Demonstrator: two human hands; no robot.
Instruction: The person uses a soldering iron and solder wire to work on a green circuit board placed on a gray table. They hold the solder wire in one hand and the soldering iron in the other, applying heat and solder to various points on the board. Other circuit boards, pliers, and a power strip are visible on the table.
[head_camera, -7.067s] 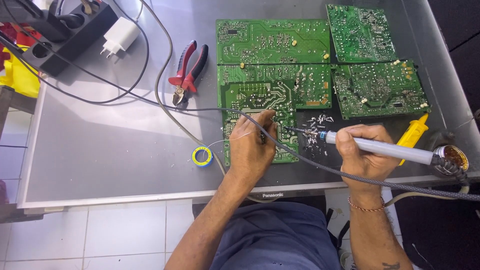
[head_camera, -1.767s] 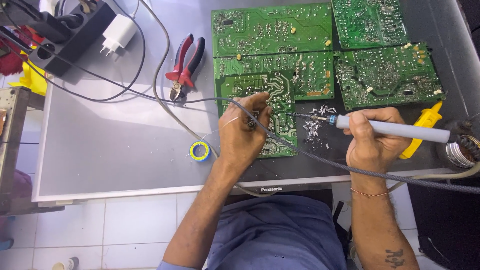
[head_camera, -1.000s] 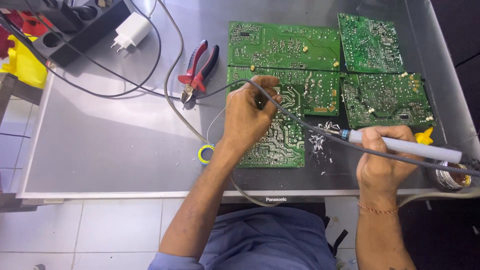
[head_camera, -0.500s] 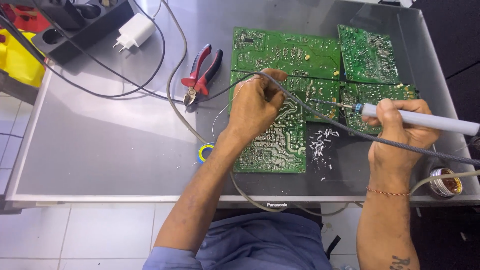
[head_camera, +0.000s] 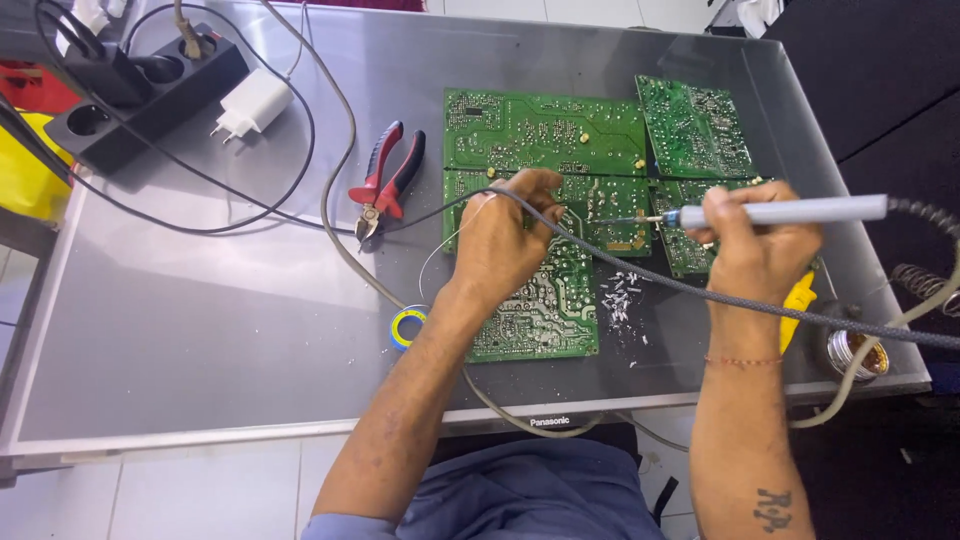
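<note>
solder spool (head_camera: 407, 327): small blue and yellow ring on the grey table (head_camera: 200, 320), just beside the left forearm at the near edge.
near board (head_camera: 540, 305): green circuit board lying flat under the left wrist, loose metal bits (head_camera: 618, 298) scattered just to its right.
left hand (head_camera: 505, 245): rests on the boards, fingers curled together pinching a thin solder wire (head_camera: 450, 235) near the iron's tip.
right hand (head_camera: 758, 240): closed around the grey handle of a soldering iron (head_camera: 775, 211), held level, tip pointing left onto the middle board (head_camera: 610, 205).
tin (head_camera: 858, 352): small round tin right of the right wrist, beside a yellow tool (head_camera: 798, 305).
red pliers (head_camera: 385, 190): left of the boards.
far boards (head_camera: 545, 130): two more green ones.
power strip (head_camera: 150, 95): black, far left corner, white charger (head_camera: 255, 103) beside it.
</note>
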